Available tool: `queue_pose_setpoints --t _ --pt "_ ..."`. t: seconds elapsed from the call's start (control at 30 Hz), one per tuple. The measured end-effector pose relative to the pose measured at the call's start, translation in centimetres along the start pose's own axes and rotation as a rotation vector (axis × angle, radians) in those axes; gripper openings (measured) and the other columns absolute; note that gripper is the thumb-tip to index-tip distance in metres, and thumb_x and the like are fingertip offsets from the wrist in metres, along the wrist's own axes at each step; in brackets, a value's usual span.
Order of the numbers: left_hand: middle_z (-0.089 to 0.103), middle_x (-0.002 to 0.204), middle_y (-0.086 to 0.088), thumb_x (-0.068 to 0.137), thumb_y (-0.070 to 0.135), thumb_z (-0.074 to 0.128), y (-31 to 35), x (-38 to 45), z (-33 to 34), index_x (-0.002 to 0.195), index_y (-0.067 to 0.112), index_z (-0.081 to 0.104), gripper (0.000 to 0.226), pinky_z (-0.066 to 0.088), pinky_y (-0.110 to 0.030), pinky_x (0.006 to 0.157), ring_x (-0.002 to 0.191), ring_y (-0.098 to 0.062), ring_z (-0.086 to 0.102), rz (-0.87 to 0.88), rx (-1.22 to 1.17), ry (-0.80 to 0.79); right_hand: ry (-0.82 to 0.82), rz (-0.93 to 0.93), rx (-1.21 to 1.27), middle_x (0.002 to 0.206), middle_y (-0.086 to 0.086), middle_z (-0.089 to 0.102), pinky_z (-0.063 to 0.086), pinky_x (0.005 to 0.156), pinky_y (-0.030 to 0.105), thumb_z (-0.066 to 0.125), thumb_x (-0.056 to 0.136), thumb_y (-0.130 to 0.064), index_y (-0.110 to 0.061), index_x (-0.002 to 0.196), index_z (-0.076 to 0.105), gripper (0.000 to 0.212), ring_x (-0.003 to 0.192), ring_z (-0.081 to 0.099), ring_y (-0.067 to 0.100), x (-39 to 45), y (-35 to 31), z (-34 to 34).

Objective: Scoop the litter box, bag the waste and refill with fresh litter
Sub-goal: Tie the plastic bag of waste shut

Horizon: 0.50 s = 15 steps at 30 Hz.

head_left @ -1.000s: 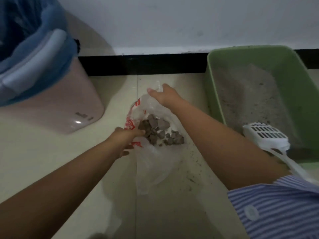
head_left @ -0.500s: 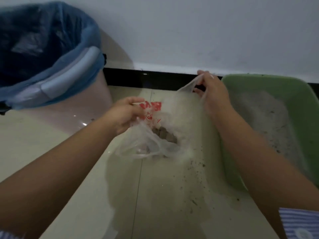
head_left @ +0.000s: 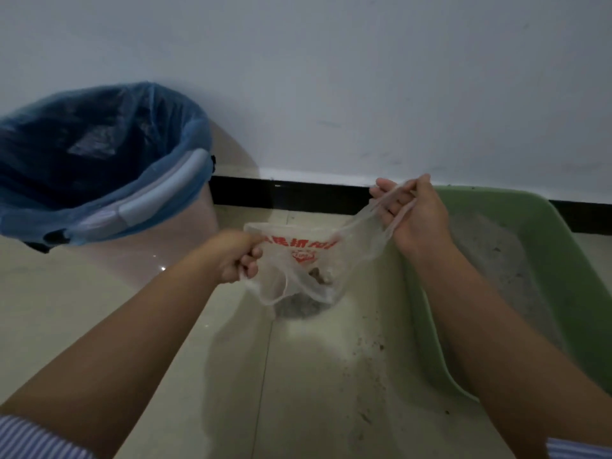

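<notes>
Head view: both hands hold a thin clear bag (head_left: 299,260) up off the floor, between the bin (head_left: 99,167) and the green litter box (head_left: 516,260). Left hand (head_left: 236,256) is fisted on one handle; right hand (head_left: 414,217) has the other looped through its fingers (head_left: 384,197). Waste clumps (head_left: 318,276) sag the bottom. The film looks soft, light and tearable; the handles seem the safest grip.

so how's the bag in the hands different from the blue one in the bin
The clear bag is see-through with red print; the blue liner is tinted and plain. The clear bag hangs between the left hand and right hand, while the blue liner is stretched over the bin rim. The clear bag holds dark clumps at its bottom; what the blue liner holds is too dark to tell. Both are thin plastic and open.
</notes>
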<state>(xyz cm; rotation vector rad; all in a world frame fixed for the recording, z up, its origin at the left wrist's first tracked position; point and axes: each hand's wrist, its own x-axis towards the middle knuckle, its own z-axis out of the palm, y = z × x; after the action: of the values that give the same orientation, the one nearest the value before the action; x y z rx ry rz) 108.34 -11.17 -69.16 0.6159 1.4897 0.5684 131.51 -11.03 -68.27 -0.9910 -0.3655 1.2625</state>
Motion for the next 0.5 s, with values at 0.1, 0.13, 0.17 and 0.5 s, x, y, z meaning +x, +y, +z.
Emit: queue_pose_setpoints --t 0.1,0.13,0.17,0.5 --pt "0.035 0.040 0.001 0.095 0.000 0.045 3.7 -1.3 2.4 0.066 0.009 0.044 0.030 0.022 -0.009 0.027 0.025 -0.003 0.026 0.253 -0.139 0.070 0.004 -0.048 -0.081 0.045 0.001 0.062 0.051 0.051 0.021 0.024 0.102 -0.029 -0.012 0.063 0.039 0.046 0.038 0.057 0.015 -0.6 -0.7 0.3" --pt "0.038 0.048 -0.001 0.092 -0.002 0.049 4.6 -2.0 3.0 0.069 0.009 0.048 0.025 0.025 -0.011 0.030 0.031 -0.005 0.031 0.367 -0.119 0.104 0.012 -0.062 -0.101 0.040 0.000 0.057 0.044 0.044 0.017 0.024 0.102 -0.027 -0.013 0.062 0.037 0.045 0.031 0.049 0.014 -0.8 -0.9 0.3" --pt "0.040 0.057 -0.002 0.090 -0.002 0.051 5.3 -2.7 3.6 0.076 0.009 0.051 0.018 0.029 -0.012 0.033 0.039 -0.008 0.034 0.478 -0.087 0.125 0.023 -0.074 -0.123 0.036 -0.001 0.052 0.036 0.039 0.013 0.024 0.102 -0.026 -0.013 0.062 0.035 0.044 0.027 0.039 0.012 -0.9 -1.0 0.1" --pt "0.058 0.082 -0.002 0.081 -0.005 0.048 4.6 -2.6 -0.3 0.094 0.007 0.063 0.023 0.039 -0.023 0.068 0.074 -0.014 0.052 0.971 0.440 0.591 0.017 -0.023 -0.529 0.028 -0.006 0.029 0.015 0.038 0.004 0.028 0.099 -0.017 -0.015 0.056 0.028 0.043 0.023 0.016 0.005 -1.9 -4.9 -1.6"
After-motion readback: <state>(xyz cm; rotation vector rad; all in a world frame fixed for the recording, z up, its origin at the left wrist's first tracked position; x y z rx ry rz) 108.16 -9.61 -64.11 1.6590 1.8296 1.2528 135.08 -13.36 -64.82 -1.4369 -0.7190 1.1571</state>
